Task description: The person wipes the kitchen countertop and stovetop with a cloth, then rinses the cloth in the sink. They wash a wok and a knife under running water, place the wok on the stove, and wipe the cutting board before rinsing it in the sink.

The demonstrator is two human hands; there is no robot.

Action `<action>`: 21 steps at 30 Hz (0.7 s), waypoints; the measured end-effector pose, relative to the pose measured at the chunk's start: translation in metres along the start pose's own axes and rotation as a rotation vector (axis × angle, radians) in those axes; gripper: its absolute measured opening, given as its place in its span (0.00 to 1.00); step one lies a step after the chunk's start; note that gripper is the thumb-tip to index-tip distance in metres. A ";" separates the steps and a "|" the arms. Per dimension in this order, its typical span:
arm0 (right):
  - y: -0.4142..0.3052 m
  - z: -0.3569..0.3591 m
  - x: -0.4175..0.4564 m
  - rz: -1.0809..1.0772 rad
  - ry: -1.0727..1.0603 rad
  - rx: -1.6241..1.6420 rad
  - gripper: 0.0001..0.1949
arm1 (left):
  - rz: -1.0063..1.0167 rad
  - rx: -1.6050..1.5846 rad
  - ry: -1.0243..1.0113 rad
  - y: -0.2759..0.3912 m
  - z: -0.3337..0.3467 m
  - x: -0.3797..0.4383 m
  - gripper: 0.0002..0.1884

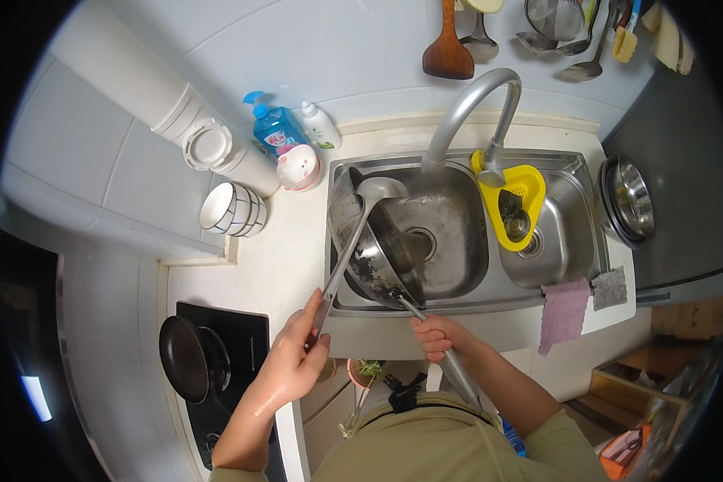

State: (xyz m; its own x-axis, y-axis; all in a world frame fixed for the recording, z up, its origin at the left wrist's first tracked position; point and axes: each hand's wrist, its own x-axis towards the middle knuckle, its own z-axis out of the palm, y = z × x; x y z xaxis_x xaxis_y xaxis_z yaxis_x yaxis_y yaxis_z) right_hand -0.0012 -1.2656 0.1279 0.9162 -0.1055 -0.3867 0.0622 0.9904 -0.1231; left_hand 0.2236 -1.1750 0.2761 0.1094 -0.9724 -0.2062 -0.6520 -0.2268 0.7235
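My left hand point(295, 355) grips the long handle of a metal spatula point(344, 253), whose broad head lies over the left sink basin point(458, 259). Below it, my right hand point(437, 337) holds the metal handle of a wok point(376, 265), which is tipped on its side in that basin, its outside marked with dark patches. Behind them a curved faucet point(473, 102) has its spout over the basin. A yellow strainer basket point(529, 226) holds a dark scouring pad point(510, 205) and a round metal piece, beside the faucet base.
Blue soap bottle point(277, 129), white bottle point(322, 126), pink-and-white bowls point(300, 169) and patterned bowls point(232, 208) stand left. A frying pan point(184, 359) sits on the cooktop. Metal bowls point(629, 199) lean right; cloths point(563, 313) drape the counter edge. Utensils hang above, including a wooden spatula point(449, 57).
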 end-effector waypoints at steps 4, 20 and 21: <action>-0.010 -0.007 0.001 0.042 -0.080 0.054 0.06 | -0.083 0.012 -0.032 0.023 0.001 0.003 0.32; -0.013 -0.098 0.007 -0.091 0.500 -0.714 0.08 | -0.047 -0.456 -0.389 0.068 0.106 0.011 0.32; -0.015 -0.106 0.011 -0.101 0.476 -0.836 0.09 | -0.019 -0.496 -0.457 0.075 0.120 0.018 0.32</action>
State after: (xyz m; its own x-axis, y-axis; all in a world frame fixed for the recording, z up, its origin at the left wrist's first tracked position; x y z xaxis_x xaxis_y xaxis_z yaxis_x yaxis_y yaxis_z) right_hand -0.0338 -1.2911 0.0281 0.6542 -0.3937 -0.6458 -0.3387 0.6110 -0.7156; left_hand 0.0865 -1.2033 0.2474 -0.2825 -0.8714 -0.4011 -0.2192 -0.3484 0.9113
